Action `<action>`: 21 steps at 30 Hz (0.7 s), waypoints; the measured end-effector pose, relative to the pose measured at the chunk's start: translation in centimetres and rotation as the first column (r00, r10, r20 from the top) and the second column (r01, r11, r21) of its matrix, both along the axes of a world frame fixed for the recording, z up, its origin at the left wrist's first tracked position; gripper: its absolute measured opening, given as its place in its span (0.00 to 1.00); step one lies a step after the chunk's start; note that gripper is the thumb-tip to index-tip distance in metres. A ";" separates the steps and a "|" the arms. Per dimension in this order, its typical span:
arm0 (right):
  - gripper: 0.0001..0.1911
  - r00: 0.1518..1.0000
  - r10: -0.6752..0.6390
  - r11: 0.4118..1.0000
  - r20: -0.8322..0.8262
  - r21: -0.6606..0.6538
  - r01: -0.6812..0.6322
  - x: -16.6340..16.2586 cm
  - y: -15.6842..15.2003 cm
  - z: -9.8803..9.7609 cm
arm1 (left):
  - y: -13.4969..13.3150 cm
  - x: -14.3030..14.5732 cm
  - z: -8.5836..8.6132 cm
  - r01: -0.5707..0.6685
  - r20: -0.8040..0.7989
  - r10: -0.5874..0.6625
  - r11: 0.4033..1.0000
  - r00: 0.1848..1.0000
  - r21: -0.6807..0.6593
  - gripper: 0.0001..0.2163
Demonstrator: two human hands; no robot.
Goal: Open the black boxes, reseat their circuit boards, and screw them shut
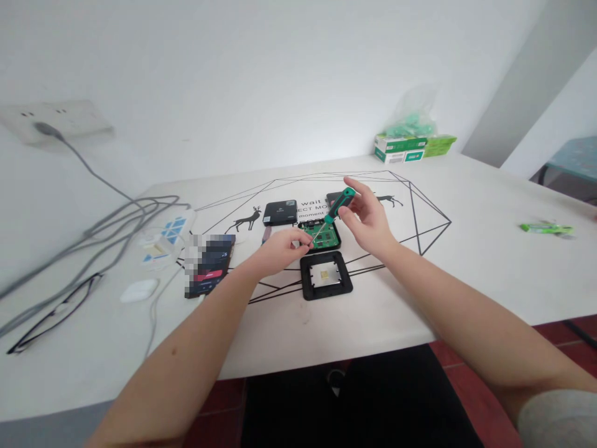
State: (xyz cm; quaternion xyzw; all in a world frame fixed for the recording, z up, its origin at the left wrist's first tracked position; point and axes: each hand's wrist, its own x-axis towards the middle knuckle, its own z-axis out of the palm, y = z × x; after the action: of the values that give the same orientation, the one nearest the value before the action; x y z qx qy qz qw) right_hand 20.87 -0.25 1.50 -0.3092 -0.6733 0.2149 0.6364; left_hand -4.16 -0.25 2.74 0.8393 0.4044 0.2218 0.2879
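Note:
My right hand (pixel 368 221) grips the handle of a green and black screwdriver (pixel 341 204), its index finger raised. The screwdriver tilts down to the left, its thin shaft crossing a green circuit board (pixel 329 238) in a black case. My left hand (pixel 283 247) is closed, fingertips pinched at the board's left edge beside the screwdriver tip. What they pinch, if anything, is hidden. Just in front of the board lies a black square cover (pixel 347 287) with a silver plate in its middle.
Behind are a black box (pixel 280 213) and another dark box (pixel 332 198), partly hidden. To the left lie a phone (pixel 217 264), a white earbud case (pixel 140 290), glasses (pixel 56 314) and grey cables (pixel 125 214). Green boxes (pixel 401 146) stand at the back; a green packet (pixel 545 228) lies right.

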 end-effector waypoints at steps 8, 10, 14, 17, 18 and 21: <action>0.29 0.955 0.203 0.974 0.214 0.060 -0.220 -2.6 -2.7 0.3 | -0.8 0.1 0.5 0.264 -0.178 -0.245 0.960 0.953 0.093 0.05; 0.29 0.943 0.205 0.971 0.264 0.063 -0.229 -3.2 -2.9 0.2 | -0.8 0.0 0.4 0.275 -0.195 -0.253 0.957 0.948 0.094 0.05; 0.29 0.935 0.181 0.971 0.306 0.095 -0.220 -3.9 -3.2 0.5 | -0.7 -0.1 0.1 0.273 -0.143 -0.265 0.961 0.954 0.041 0.04; 0.28 0.936 0.181 0.972 0.303 0.089 -0.216 -4.0 -3.3 0.7 | -0.7 -0.1 0.2 0.265 -0.110 -0.262 0.964 0.959 0.008 0.06; 0.28 0.936 0.182 0.973 0.302 0.082 -0.216 -4.1 -3.3 0.7 | -0.7 -0.1 0.2 0.266 -0.107 -0.264 0.964 0.959 0.001 0.06; 0.27 0.935 0.179 0.975 0.306 0.072 -0.211 -4.1 -3.3 0.7 | -0.9 -0.1 0.4 0.264 -0.101 -0.263 0.965 0.959 -0.005 0.06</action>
State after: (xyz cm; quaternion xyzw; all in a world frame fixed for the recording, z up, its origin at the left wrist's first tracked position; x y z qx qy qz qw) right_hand 16.73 -3.58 2.21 -0.2361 -0.7990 0.1927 0.5184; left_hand -4.22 -1.10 3.12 0.8969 0.3022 0.1405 0.2907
